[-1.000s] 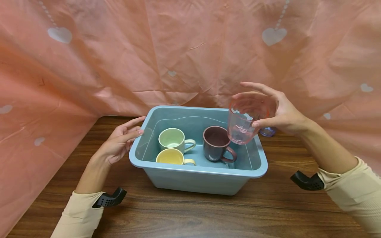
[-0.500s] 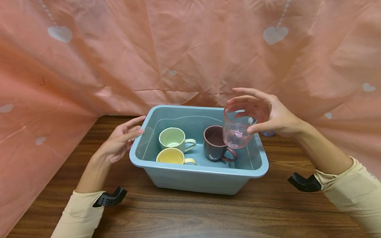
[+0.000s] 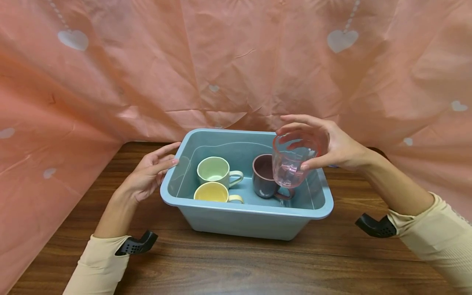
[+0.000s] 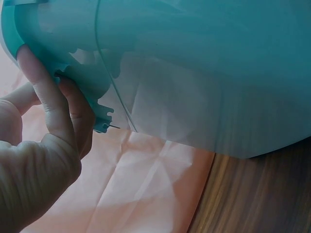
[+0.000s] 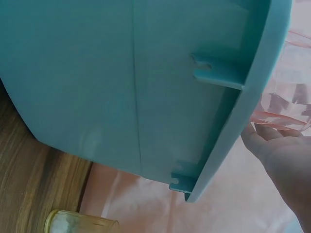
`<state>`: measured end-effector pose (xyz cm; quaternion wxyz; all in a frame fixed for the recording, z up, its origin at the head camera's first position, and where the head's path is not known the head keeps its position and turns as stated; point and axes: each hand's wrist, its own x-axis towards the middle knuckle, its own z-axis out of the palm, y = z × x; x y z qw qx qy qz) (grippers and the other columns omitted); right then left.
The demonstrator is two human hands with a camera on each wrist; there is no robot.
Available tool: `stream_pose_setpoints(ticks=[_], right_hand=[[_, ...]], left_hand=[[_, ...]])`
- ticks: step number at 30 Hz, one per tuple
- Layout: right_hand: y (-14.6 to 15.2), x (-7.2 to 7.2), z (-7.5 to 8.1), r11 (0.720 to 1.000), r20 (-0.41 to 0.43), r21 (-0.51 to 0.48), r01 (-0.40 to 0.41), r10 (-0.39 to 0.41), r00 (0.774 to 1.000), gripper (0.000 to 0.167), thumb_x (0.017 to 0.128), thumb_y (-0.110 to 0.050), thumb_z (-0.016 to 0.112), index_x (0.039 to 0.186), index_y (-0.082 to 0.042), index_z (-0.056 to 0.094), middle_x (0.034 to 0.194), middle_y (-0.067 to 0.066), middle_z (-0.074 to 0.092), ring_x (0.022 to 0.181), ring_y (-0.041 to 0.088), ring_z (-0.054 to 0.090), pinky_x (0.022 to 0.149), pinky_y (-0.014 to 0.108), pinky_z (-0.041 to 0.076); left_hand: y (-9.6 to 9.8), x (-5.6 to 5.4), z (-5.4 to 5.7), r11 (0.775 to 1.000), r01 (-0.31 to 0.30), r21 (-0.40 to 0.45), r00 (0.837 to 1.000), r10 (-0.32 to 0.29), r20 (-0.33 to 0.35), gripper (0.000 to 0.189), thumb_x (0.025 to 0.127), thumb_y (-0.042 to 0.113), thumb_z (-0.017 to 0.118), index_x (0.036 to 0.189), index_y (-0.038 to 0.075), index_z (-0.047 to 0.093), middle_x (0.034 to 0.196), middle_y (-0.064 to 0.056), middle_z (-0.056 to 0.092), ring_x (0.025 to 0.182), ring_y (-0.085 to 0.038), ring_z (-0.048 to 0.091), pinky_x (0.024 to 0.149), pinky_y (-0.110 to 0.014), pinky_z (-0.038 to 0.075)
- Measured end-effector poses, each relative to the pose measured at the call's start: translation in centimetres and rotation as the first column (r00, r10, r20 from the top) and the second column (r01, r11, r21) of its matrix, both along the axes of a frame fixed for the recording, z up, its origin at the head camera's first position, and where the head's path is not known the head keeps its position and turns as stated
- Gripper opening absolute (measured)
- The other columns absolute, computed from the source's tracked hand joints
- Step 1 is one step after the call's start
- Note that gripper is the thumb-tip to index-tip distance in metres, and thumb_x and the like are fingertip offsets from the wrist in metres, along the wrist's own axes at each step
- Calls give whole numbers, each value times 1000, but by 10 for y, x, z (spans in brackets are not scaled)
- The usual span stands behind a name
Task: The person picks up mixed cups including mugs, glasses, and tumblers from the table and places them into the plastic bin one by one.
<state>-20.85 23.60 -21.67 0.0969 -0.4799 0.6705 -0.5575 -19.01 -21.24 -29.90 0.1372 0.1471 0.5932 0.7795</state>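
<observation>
My right hand [image 3: 328,147] holds a clear pink tumbler [image 3: 289,174] with an orange-red rim, thumb on the near side and fingers on the far side. It hangs over the right part of a blue-grey plastic tub [image 3: 243,209], overlapping a dark maroon mug [image 3: 262,180] inside. To the left in the tub stand a pale green mug [image 3: 212,170] and a yellow mug [image 3: 211,192], handles pointing right. At the tub's left rim, my left hand [image 3: 147,176] rests its thumb and fingertips; the left wrist view shows fingers [image 4: 41,82] beneath the lip.
A transparent yellow glass [image 5: 80,223] is below the tub's side in the right wrist view. A bit of blue [image 3: 333,166] shows behind my right hand. The wooden table [image 3: 221,266] meets an orange-pink curtain [image 3: 236,82] with hearts at the back.
My right hand has brought the pink tumbler left and slightly downward, so it covers more of the maroon mug. My left hand stays at the rim, and the mugs stay put.
</observation>
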Motion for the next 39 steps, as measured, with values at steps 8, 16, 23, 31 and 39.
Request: stream_pose_setpoints(ticks=[8, 16, 23, 31, 39], right_hand=[[-5, 2, -1, 995, -27, 99, 20, -17, 999, 99, 71, 23, 80, 157, -2, 38, 141, 25, 55, 131, 36, 55, 109, 43, 50], [-12, 5, -4, 985, -73, 174, 7, 6, 997, 95, 74, 16, 83, 156, 3, 36, 141, 23, 55, 129, 36, 56, 106, 45, 53], [-16, 5, -7, 977, -92, 215, 3, 17, 996, 94, 75, 11, 85, 156, 2, 37, 143, 19, 55, 131, 34, 56, 105, 43, 53], [-20, 7, -8, 960, -121, 280, 27, 7, 993, 94, 76, 3, 89, 156, -1, 40, 144, 13, 56, 131, 31, 56, 105, 38, 52], [-25, 7, -9, 944, -145, 329, 31, 18, 989, 94, 75, -4, 93, 154, -5, 44, 141, 13, 60, 130, 29, 57, 107, 33, 50]], left_hand=[[0, 0, 1, 1000, -2, -14, 1000, 2, 2, 60, 106, -1, 55, 159, 2, 27, 101, -6, 67, 81, -11, 70, 69, -24, 63], [0, 0, 0, 1000, 0, -9, 1000, 0, 3, 60, 106, -1, 55, 159, 2, 28, 102, -7, 67, 82, -11, 70, 70, -24, 63], [-1, 1, -1, 1000, 1, -1, 1000, -1, 3, 60, 106, -2, 54, 159, 1, 28, 103, -7, 67, 82, -11, 70, 70, -25, 63], [-1, 1, -1, 1000, 2, -2, 1000, -2, -2, 59, 106, -2, 54, 159, 2, 28, 102, -7, 67, 83, -11, 70, 70, -25, 63], [-1, 1, -1, 1000, 0, -3, 1000, 0, 3, 59, 106, -2, 54, 158, 2, 28, 101, -6, 67, 81, -10, 70, 69, -24, 62]])
